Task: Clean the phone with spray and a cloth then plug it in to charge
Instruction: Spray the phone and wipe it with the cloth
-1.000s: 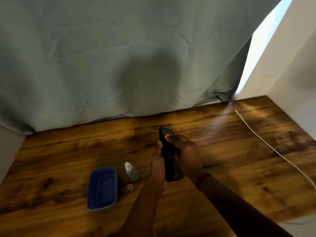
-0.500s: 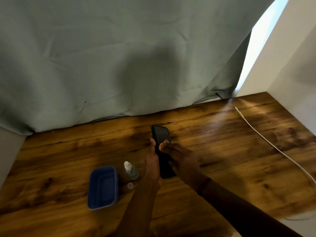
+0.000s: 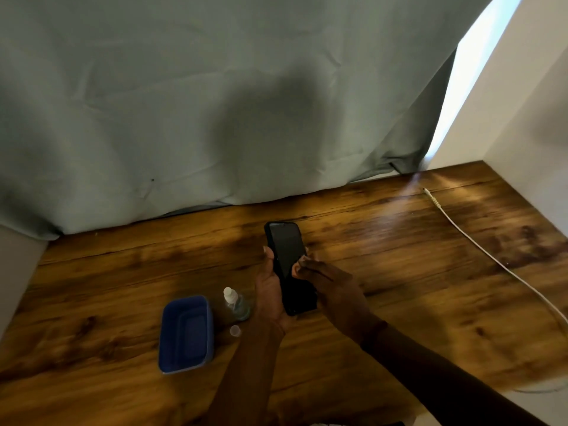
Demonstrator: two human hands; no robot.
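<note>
One phone (image 3: 287,259), above the worktop (image 3: 399,272): left hand (image 3: 270,290) gripped its left edge, right hand (image 3: 335,290) pinched the right with curled fingers (image 3: 302,267). Judged best: left alone to hold, right to fetch spray bottle (image 3: 235,304), near left.

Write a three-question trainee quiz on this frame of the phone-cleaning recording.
1. True or false: the phone lies flat on the table.
2. The plug end of the cable is: A in the phone, B lying free on the table, C hanging off the table.
3. Fill in: the bottle stands between the tray and the ___ hand.
Key: 1 false, the left hand holds it up; 2 B; 3 left.
</note>
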